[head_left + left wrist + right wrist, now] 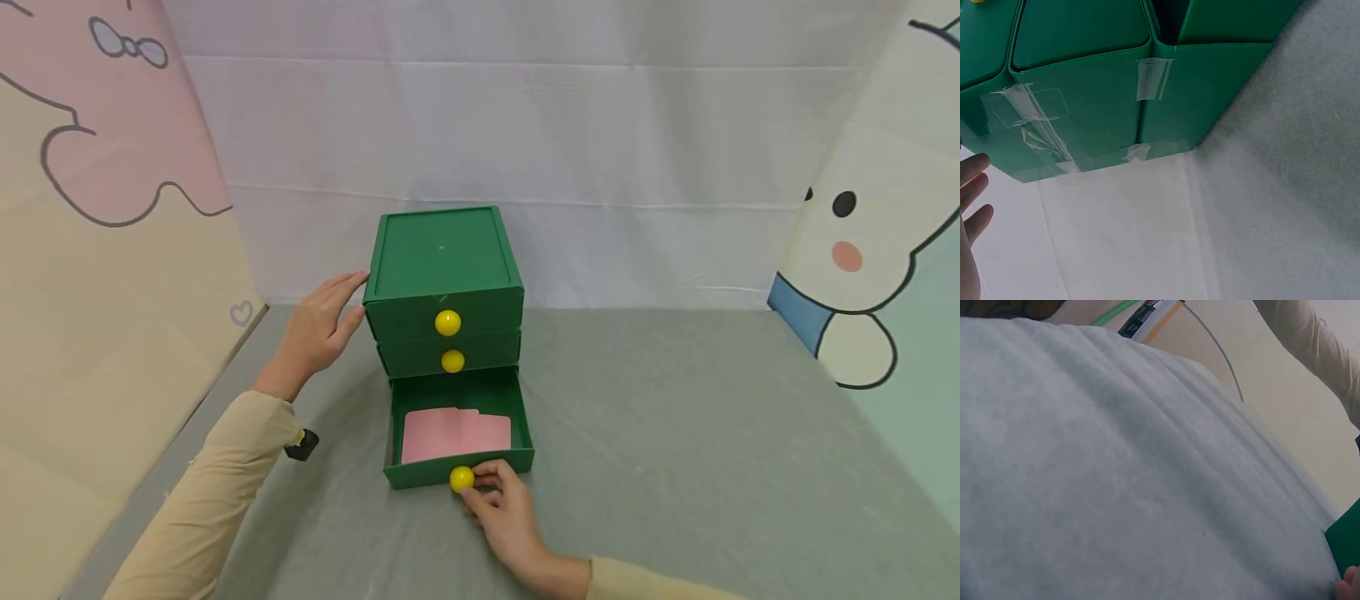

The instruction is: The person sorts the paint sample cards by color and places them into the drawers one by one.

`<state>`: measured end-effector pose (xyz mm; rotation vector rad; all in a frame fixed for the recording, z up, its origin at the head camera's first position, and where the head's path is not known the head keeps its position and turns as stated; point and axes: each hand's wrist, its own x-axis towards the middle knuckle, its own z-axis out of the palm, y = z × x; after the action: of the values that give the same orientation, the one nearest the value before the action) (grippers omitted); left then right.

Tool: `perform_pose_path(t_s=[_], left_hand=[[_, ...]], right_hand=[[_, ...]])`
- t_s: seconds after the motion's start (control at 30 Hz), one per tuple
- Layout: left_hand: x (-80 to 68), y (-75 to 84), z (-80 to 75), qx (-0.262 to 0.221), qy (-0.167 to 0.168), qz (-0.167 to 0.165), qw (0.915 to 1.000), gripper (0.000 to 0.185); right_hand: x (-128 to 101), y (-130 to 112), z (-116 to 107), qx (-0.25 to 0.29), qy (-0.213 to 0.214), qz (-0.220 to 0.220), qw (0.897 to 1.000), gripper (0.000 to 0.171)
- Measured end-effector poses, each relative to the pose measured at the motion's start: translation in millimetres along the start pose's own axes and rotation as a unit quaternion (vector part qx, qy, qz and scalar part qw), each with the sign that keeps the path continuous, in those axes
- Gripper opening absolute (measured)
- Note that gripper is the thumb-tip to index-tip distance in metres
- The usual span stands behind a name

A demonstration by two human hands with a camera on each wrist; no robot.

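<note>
A green three-drawer box [444,254] stands on the grey cloth, each drawer with a round yellow knob. Its bottom drawer [457,473] is pulled out, and pink cards [431,435] lie inside. With thumb and fingers, my right hand [506,512] pinches the yellow knob [462,478] of that drawer. My left hand [318,325] rests its extended fingers against the box's left side, near the top. In the left wrist view, fingertips [979,222] show beside the green side wall [1104,106], where strips of clear tape join the tiers. The right wrist view catches only a bit of the right hand [1350,584].
The upper knob [447,322] and middle knob [452,361] are on shut drawers. Grey cloth [675,433] covers the table around the box. A white curtain [562,125] hangs behind, with cartoon-printed panels [847,275] at both sides.
</note>
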<state>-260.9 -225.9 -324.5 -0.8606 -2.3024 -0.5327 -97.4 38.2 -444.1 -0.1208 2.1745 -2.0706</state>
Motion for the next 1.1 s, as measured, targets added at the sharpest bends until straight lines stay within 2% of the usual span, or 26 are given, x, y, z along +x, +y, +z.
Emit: perform_pose_path(t_s=[0.23, 0.43, 0.7, 1.1], left_hand=[[1.8, 0.8, -0.5, 0.007, 0.001, 0.005, 1.0, 0.055], [2.3, 0.0, -0.1, 0.001, 0.005, 0.008, 1.0, 0.057], [2.0, 0.2, 0.0, -0.001, 0.006, 0.007, 1.0, 0.06], [1.1, 3.0, -2.1, 0.0, -0.006, -0.006, 1.0, 0.059]], right_hand=[[2, 6, 5, 0.006, 0.019, -0.008, 1.0, 0.023], [9, 3, 8, -0.003, 0.034, -0.009, 0.999, 0.023], [34, 1, 6, -0.031, 0.042, -0.058, 0.997, 0.022], [75, 2, 5, -0.099, 0.054, -0.101, 0.989, 0.016]])
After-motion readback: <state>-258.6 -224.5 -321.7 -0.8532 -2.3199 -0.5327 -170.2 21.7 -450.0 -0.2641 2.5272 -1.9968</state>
